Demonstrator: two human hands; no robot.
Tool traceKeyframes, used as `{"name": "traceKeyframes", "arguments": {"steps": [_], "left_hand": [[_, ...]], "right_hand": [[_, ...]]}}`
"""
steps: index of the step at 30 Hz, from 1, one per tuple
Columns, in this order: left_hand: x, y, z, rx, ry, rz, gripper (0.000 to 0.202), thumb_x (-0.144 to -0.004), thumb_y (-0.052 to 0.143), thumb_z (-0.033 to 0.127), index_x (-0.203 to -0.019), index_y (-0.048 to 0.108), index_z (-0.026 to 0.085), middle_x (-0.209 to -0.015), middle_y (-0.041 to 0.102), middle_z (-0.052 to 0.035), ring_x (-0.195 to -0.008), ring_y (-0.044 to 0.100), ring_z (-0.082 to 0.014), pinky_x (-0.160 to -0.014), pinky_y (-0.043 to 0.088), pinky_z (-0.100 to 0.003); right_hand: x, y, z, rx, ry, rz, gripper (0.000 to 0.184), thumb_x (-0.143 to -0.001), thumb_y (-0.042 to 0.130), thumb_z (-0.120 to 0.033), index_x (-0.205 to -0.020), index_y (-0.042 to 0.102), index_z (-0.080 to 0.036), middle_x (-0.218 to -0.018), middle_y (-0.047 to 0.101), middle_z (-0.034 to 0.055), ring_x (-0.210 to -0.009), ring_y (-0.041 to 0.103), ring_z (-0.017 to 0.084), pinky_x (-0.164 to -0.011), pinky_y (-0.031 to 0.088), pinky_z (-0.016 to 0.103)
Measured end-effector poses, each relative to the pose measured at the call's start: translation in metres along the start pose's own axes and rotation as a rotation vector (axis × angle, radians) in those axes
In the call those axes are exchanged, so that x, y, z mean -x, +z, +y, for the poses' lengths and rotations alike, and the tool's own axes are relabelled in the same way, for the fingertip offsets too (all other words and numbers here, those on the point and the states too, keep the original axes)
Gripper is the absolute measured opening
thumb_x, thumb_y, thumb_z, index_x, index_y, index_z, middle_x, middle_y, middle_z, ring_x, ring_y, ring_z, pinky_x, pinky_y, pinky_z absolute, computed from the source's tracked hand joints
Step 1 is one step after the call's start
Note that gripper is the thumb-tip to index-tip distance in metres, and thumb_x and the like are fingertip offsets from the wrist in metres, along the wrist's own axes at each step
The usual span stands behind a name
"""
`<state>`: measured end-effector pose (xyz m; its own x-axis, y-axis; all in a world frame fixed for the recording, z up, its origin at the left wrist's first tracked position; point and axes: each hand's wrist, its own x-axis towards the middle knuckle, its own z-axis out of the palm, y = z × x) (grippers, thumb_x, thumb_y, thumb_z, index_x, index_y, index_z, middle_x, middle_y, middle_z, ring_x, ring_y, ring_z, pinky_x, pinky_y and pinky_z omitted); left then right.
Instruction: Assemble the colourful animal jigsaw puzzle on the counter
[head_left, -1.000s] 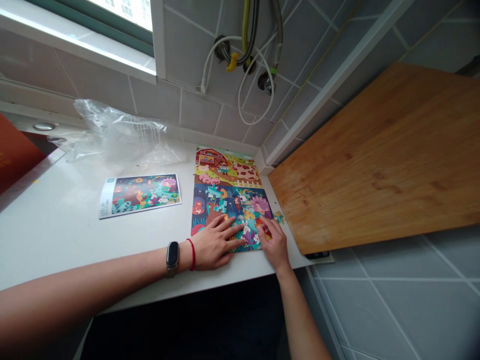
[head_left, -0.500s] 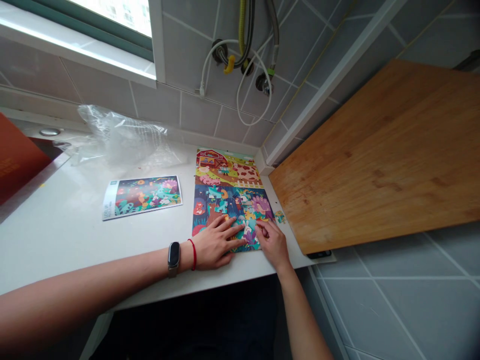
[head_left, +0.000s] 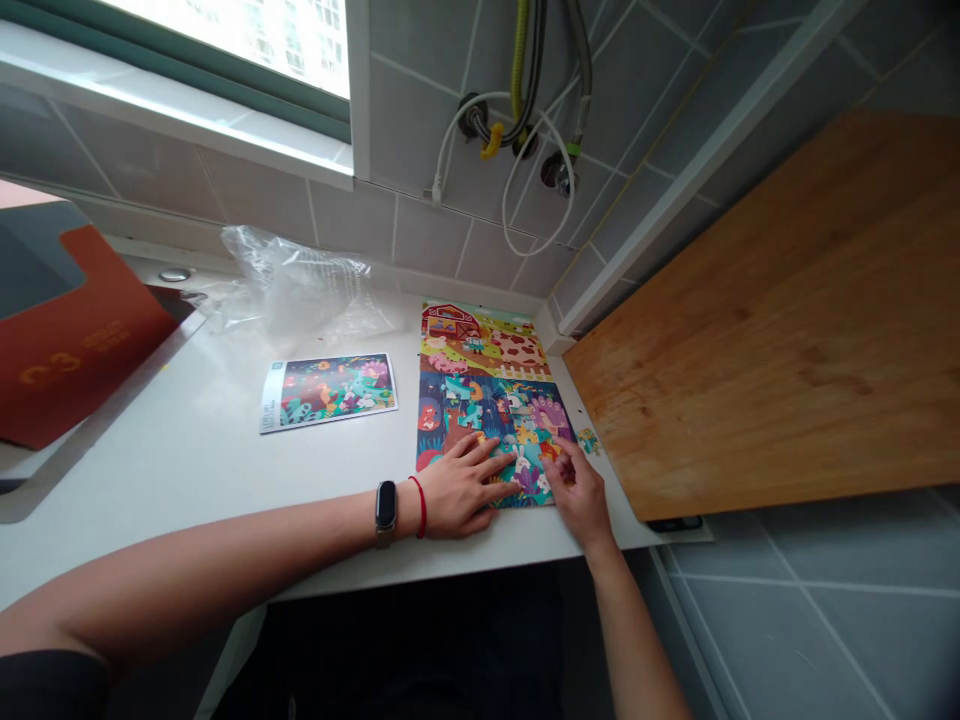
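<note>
A jigsaw puzzle (head_left: 435,420) with a dark forest scene lies on the white counter, several pieces joined and some sitting loosely over others. My left hand (head_left: 461,490) rests flat on its lower part, fingers spread. At the puzzle's lower right edge is my right hand (head_left: 581,495), thumb and fingers curled together at a reddish-orange puzzle piece (head_left: 551,450), partly hidden by the fingers. Just above the forest scene, a farm picture (head_left: 484,340) with a barn and a cow adjoins it. A few loose pieces (head_left: 589,440) lie right of the puzzle.
A printed picture card (head_left: 330,390) lies left of the puzzle. Behind it is a crumpled clear plastic bag (head_left: 300,290). An orange box (head_left: 82,330) stands at far left. On the right leans a large wooden board (head_left: 780,330), close to my right hand. Hoses (head_left: 525,90) hang on the tiled wall.
The camera view has turned left, so everything sits further right and more of the orange box shows. My right fingers have loosened slightly, showing the reddish-orange piece. My left hand stays on the puzzle.
</note>
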<state>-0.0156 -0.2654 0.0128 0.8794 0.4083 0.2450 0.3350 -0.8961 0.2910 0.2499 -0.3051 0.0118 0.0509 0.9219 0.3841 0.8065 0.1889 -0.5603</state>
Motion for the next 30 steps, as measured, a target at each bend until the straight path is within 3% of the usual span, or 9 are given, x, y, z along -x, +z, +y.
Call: {"name": "traceKeyframes", "arguments": {"steps": [6, 13, 26, 30], "left_hand": [[0.001, 0.006, -0.002, -0.004, 0.001, 0.032, 0.054, -0.099, 0.056, 0.041, -0.152, 0.053, 0.031, -0.164, 0.045, -0.0109, -0.150, 0.039, -0.0435, -0.119, 0.031, -0.065], [0.001, 0.005, -0.002, -0.024, 0.011, 0.053, 0.051, -0.099, 0.057, 0.042, -0.149, 0.056, 0.030, -0.161, 0.048, -0.0110, -0.147, 0.042, -0.0418, -0.120, 0.031, -0.062], [0.000, 0.004, -0.001, 0.030, -0.009, 0.023, 0.051, -0.099, 0.057, 0.039, -0.149, 0.057, 0.028, -0.162, 0.048, -0.0118, -0.148, 0.043, -0.0434, -0.121, 0.030, -0.065], [0.000, 0.002, -0.004, 0.091, -0.017, 0.044, 0.041, -0.102, 0.055, 0.040, -0.141, 0.063, 0.028, -0.156, 0.055, -0.0088, -0.146, 0.045, -0.0396, -0.122, 0.031, -0.063]], "right_hand": [[0.001, -0.003, 0.003, -0.024, -0.019, -0.019, 0.036, -0.102, 0.055, -0.048, -0.121, 0.070, -0.022, -0.086, 0.074, 0.0047, -0.073, 0.069, 0.021, -0.069, 0.057, 0.032], [0.006, -0.006, 0.013, -0.132, -0.014, -0.043, 0.050, -0.108, 0.035, -0.054, -0.122, 0.069, -0.020, -0.075, 0.065, 0.0022, -0.068, 0.064, 0.020, -0.065, 0.052, 0.031], [0.006, -0.008, 0.009, -0.159, -0.008, -0.067, 0.052, -0.110, 0.034, -0.052, -0.109, 0.077, -0.021, -0.078, 0.067, 0.0048, -0.075, 0.068, 0.021, -0.069, 0.056, 0.033], [0.005, -0.008, 0.006, -0.143, -0.010, -0.060, 0.052, -0.109, 0.036, -0.052, -0.106, 0.078, -0.022, -0.078, 0.069, 0.0055, -0.074, 0.069, 0.022, -0.072, 0.056, 0.034]]}}
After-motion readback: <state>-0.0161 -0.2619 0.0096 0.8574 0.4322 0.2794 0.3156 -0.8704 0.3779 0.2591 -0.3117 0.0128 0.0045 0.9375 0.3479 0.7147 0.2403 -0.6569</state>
